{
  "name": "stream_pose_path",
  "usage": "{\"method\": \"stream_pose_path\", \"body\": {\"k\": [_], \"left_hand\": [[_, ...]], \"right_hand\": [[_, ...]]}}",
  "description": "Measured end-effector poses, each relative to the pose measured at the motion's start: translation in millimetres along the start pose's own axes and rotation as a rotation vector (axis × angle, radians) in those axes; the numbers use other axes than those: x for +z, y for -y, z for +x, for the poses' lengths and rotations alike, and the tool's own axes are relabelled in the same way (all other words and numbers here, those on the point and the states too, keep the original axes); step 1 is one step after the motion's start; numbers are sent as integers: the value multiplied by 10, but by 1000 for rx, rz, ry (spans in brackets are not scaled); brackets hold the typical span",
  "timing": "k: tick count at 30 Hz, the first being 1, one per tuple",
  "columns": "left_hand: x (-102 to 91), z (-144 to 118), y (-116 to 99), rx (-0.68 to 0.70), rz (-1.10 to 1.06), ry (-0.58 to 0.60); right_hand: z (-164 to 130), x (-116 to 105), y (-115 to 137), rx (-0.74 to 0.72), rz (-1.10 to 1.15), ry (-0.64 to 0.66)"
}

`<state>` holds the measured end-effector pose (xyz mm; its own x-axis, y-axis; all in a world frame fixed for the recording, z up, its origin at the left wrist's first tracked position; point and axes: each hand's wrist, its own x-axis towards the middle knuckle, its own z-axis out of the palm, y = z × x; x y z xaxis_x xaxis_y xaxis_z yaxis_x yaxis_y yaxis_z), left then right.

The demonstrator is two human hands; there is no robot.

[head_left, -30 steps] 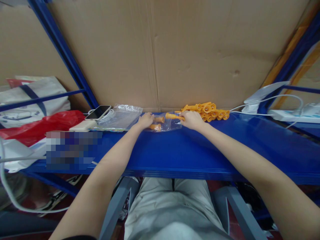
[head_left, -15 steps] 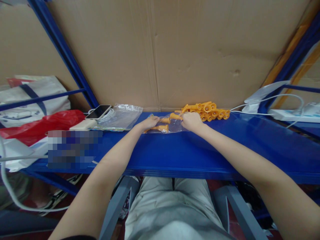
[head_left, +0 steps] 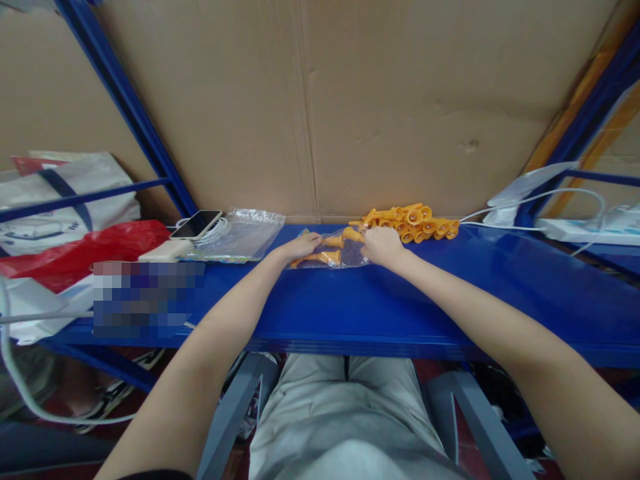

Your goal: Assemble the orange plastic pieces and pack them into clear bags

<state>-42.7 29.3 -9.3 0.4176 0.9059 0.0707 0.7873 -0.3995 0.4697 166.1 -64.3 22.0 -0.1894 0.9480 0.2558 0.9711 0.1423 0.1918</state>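
My left hand (head_left: 304, 248) is closed on the left end of a clear plastic bag (head_left: 353, 259) lying on the blue table. Two yellow-orange toy horns (head_left: 330, 257) show inside the bag, their flared ends pointing right. My right hand (head_left: 384, 247) is closed at the bag's right end. Out of its fingers, toward the left, sticks another toy horn (head_left: 353, 234); the fingertips are hidden. Just behind and right of this hand lies a stacked pile of the same horns (head_left: 417, 217), many with their open bells facing me.
Flat clear bags (head_left: 247, 240) lie at left, beside a phone (head_left: 197, 225) and coiled white cable. Further left are a white box (head_left: 166, 251) and a red plastic bag (head_left: 115, 243). A cardboard sheet (head_left: 400, 120) stands behind the table (head_left: 350, 307). A power strip (head_left: 585, 231) is at right.
Both hands stay nearly in place. The horns in the bag and the one at my right hand have shifted slightly, with the left hand a little further right.
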Motion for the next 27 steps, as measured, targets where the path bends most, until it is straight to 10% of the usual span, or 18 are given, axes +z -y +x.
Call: {"method": "stream_pose_path", "body": {"k": [27], "left_hand": [[202,146,105,-72,-35,-201]], "right_hand": [[152,183,-135,-31,283,-75]]}}
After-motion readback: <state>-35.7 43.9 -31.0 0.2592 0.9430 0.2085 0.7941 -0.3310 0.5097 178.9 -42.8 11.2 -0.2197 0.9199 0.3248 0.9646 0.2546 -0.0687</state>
